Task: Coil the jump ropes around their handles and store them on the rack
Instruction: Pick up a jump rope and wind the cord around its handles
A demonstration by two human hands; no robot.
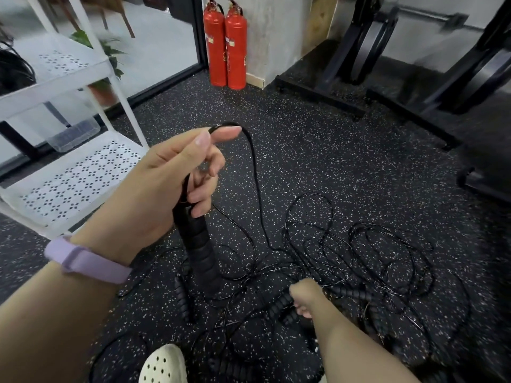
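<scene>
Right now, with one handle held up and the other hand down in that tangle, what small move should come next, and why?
Probably lift the right hand with the handle on the floor it grips, bringing it beside the raised handle in the left hand. The cord still trails into the tangled ropes, so nothing is coiled yet.

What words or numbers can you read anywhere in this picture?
None can be read.
Two red fire extinguishers: small labels, too blurred to read.
Lilac wristband: no writing visible.
Black jump rope handle in the left hand: no writing visible.
</scene>
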